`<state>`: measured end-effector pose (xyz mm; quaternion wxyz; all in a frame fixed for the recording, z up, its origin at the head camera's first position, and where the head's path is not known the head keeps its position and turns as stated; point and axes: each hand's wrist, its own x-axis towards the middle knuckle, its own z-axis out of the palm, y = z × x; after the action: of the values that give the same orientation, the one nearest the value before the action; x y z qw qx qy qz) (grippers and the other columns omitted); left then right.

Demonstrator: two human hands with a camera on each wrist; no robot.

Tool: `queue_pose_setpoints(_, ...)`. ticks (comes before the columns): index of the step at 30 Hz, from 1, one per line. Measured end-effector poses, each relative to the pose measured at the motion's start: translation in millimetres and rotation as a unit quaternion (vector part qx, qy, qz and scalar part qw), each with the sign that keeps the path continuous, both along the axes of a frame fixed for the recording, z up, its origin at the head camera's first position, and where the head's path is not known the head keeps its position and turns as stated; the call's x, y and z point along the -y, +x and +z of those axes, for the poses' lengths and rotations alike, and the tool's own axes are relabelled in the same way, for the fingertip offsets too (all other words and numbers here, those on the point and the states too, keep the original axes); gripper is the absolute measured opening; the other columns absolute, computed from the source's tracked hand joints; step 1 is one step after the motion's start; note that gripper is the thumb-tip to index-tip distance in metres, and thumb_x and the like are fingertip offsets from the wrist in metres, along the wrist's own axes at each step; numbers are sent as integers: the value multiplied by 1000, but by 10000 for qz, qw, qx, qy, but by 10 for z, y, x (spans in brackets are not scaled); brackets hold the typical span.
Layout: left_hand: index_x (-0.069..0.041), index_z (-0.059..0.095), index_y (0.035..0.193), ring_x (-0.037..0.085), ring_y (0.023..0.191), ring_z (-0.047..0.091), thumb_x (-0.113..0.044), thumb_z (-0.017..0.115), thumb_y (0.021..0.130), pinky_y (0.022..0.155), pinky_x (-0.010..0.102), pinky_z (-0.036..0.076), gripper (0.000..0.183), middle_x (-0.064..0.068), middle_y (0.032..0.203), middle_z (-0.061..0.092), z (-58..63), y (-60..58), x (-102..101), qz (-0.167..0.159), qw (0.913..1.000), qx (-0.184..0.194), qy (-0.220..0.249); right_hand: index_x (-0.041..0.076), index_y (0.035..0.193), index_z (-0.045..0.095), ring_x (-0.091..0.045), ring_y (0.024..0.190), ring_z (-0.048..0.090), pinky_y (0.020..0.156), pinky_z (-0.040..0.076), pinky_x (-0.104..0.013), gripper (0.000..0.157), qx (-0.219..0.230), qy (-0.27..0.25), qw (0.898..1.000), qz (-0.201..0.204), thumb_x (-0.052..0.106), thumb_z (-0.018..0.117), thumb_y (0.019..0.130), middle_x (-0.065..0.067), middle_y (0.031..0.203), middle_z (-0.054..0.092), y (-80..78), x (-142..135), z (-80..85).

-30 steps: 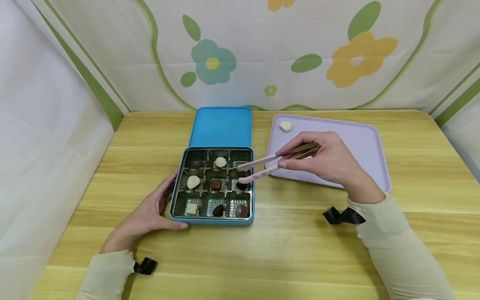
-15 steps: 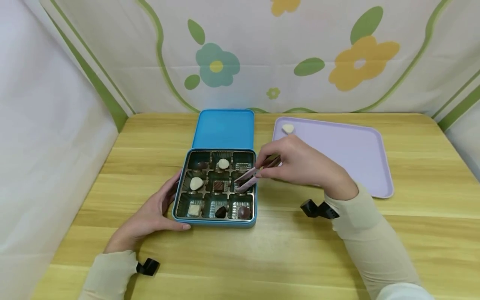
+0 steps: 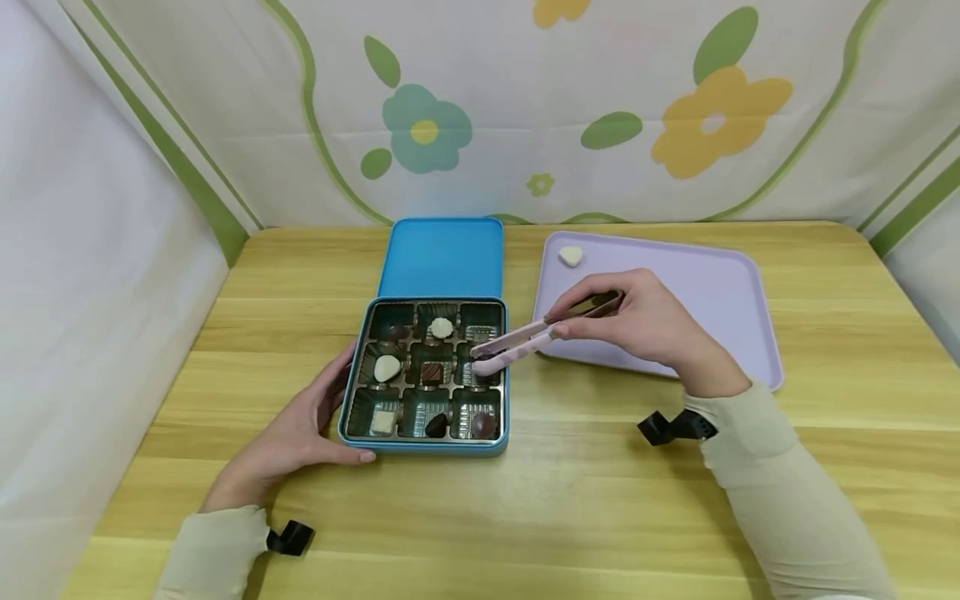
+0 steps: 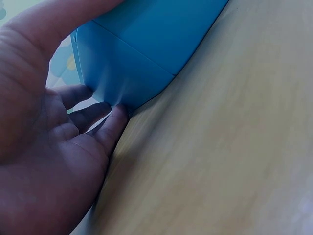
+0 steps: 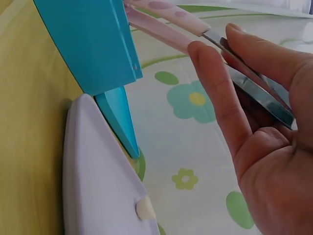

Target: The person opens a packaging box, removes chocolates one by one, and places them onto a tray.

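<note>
A blue tin (image 3: 427, 448) holds a divided insert with chocolates in most compartments. My left hand (image 3: 296, 432) grips its front left corner, thumb on the front edge and fingers along the left side; the left wrist view shows fingertips against the tin's wall (image 4: 132, 54). Between thumb and fingers, my right hand (image 3: 648, 329) pinches metal tongs (image 3: 517, 353) with pale pink ends. The tong tips are close together over the middle right compartment, where a dark chocolate was visible earlier. I cannot tell whether they hold it. A striped brown square chocolate (image 3: 432, 372) sits in the centre compartment.
The tin's blue lid (image 3: 442, 257) lies behind it. To the right is a lilac tray (image 3: 720, 292) with one white chocolate (image 3: 571, 255) near its far left corner. A flower-printed cloth (image 3: 517, 83) stands at the table's back edge.
The tong tips were apart over the right compartments, then dipped into the middle right one. Now they are higher and closer together, my right hand drawn back rightward. My left hand stays at the tin.
</note>
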<state>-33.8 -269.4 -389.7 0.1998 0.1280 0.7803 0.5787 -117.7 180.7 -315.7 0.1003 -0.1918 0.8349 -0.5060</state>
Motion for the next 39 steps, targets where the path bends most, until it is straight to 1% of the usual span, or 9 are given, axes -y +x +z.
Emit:
queue_pose_setpoints(6, -39, 9, 174, 41, 165, 15, -3, 96, 78, 113, 5, 34, 134, 1, 183, 8, -7, -36, -28, -48, 10000, -6, -7, 10, 106, 84, -19, 83, 78, 73, 61, -27, 20, 189, -486, 9981, -316, 17, 90, 89, 1, 97, 83, 5, -103, -20)
queue_pose_setpoints(10, -40, 9, 173, 40, 165, 15, -4, 96, 78, 113, 6, 35, 134, 0, 183, 8, -11, -62, -52, -91, 10000, 18, -3, 1, 109, 82, -19, 84, 81, 79, 65, -29, 22, 381, -1174, 9912, -472, 8, 88, 90, -4, 97, 84, 16, -191, -21)
queue_pose_setpoints(12, -40, 8, 173, 40, 165, 15, -4, 96, 78, 113, 6, 35, 134, 0, 183, 8, -10, -76, -62, -104, 9999, 16, -7, -4, 110, 80, -20, 84, 82, 82, 66, -31, 22, 447, -1620, 9844, -511, 3, 86, 90, -7, 96, 84, 23, -260, -27)
queue_pose_setpoints(17, -39, 7, 174, 42, 164, 16, -2, 96, 77, 113, 5, 35, 137, 2, 183, 7, -7, -103, -63, -132, 9999, -18, -2, -11, 108, 76, -21, 80, 82, 85, 66, -33, 17, 561, -2643, 9605, -672, -8, 80, 92, -11, 95, 82, 49, -480, -84)
queue_pose_setpoints(20, -39, 7, 174, 36, 163, 22, -2, 96, 76, 113, 7, 37, 137, 4, 183, 7, -5, -95, -49, -141, 9999, -69, -38, -12, 105, 76, -21, 79, 81, 83, 66, -34, 13, 577, -3030, 9476, -832, -14, 75, 92, -12, 95, 82, 57, -606, -155)
queue_pose_setpoints(25, -35, 7, 175, 1, 150, 39, 2, 95, 75, 111, 7, 40, 138, 13, 182, 11, -3, -5, 7, -37, 9998, -197, -79, -9, 103, 78, -19, 80, 82, 80, 66, -35, 13, 586, -3151, 9410, -1085, -15, 74, 92, -10, 94, 83, 30, -717, -285)
queue_pose_setpoints(27, -35, 8, 175, -6, 145, 40, 2, 95, 76, 110, 6, 39, 137, 13, 181, 13, -2, 33, 23, 31, 9998, -187, -78, -9, 104, 78, -19, 81, 82, 80, 66, -34, 12, 582, -3133, 9399, -1223, -13, 75, 93, -9, 93, 83, 8, -736, -318)
queue_pose_setpoints(31, -37, 9, 174, -7, 144, 41, 1, 94, 78, 111, 6, 38, 134, 10, 181, 15, 2, 60, 18, 93, 9998, -154, -78, -8, 103, 80, -18, 78, 82, 79, 66, -32, 11, 603, -3217, 9307, -1631, -10, 78, 92, -9, 93, 82, -31, -774, -347)
queue_pose_setpoints(39, -37, 9, 174, -8, 145, 39, 0, 94, 78, 111, 6, 38, 134, 9, 182, 13, 2, 19, -13, 35, 9999, -102, -73, -4, 101, 83, -18, 79, 82, 82, 65, -31, 12, 866, -3392, 9066, -2355, -4, 84, 89, -9, 94, 81, -65, -796, -406)
